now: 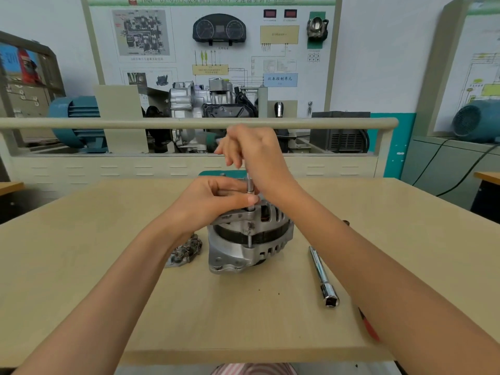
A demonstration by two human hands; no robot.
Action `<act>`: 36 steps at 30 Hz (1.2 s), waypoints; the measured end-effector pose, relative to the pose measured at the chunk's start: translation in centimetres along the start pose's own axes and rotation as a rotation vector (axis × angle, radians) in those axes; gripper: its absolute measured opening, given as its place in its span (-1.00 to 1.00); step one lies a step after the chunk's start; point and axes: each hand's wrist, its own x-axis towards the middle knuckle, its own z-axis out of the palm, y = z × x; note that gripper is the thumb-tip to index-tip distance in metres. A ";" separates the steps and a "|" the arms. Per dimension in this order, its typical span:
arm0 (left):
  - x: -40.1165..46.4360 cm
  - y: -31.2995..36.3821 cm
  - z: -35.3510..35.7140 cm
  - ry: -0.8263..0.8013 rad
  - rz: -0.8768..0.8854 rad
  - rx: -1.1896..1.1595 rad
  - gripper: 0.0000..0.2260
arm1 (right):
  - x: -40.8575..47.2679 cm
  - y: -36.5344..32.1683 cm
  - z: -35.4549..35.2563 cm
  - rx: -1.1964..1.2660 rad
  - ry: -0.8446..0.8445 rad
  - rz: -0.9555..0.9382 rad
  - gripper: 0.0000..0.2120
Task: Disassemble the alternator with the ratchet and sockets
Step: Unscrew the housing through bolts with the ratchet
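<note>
1. A flat, light wooden table [81, 266] fills the lower part of the view. Behind it runs a cream rail [189, 123], and past that stands a big white teaching board [211, 44] with car dials, drawings and wires. A silver gearbox [200, 100] sits under the board. Blue motors [78, 123] stand at the far left and far right.
2. The alternator [249, 239] stands in the middle of the table. It is a chunky silver metal lump with slots in its sides and a dark band around its middle. A long thin bolt runs down its front.
3. A thin metal tool [249, 190] stands straight up on the top of the alternator.
4. The left hand [216, 198] pinches the low part of that tool with curled fingers and thumb. The right hand [251, 150] is curled around the top of the tool.
5. A small grey metal part [186, 250] lies just left of the alternator, partly hidden by the left wrist.
6. A long shiny extension bar [323, 277] with a socket end lies on the table to the right.
7. Something red [368, 326] peeks out from under the right arm.
</note>
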 end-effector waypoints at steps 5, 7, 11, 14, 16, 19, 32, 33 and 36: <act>0.2 0.0 0.9 0.178 0.027 0.132 -0.57 | -0.9 -0.7 1.0 -1.354 0.206 -0.084 -0.69; 0.2 0.1 0.9 0.180 0.012 0.142 -0.68 | -0.4 -0.9 1.0 -1.302 0.177 -0.100 -0.60; 0.0 0.2 0.4 0.033 0.007 0.079 -0.89 | -0.1 -0.1 0.2 -0.467 0.096 -0.116 -0.51; 0.1 -0.1 0.2 0.010 -0.017 0.046 -0.81 | 0.2 -0.6 -0.7 0.286 0.035 0.139 -0.47; 0.1 -0.2 0.4 0.072 -0.024 0.031 -0.79 | -0.2 -0.8 -0.1 0.207 0.078 0.093 -0.49; 0.3 -0.2 0.8 0.179 0.026 0.152 -0.67 | -1.3 0.1 1.6 -1.013 0.198 -0.133 -0.74; 0.1 0.3 0.5 0.067 0.006 0.056 -0.82 | -0.9 -1.0 0.8 0.082 0.149 -0.037 -0.62; 0.2 0.2 0.6 0.101 0.022 0.115 -0.81 | -1.5 -0.6 1.2 -0.306 0.183 -0.153 -0.71; 0.7 0.1 1.0 0.219 0.041 0.295 -0.86 | -2.0 0.0 2.3 -1.393 0.339 -0.151 -0.76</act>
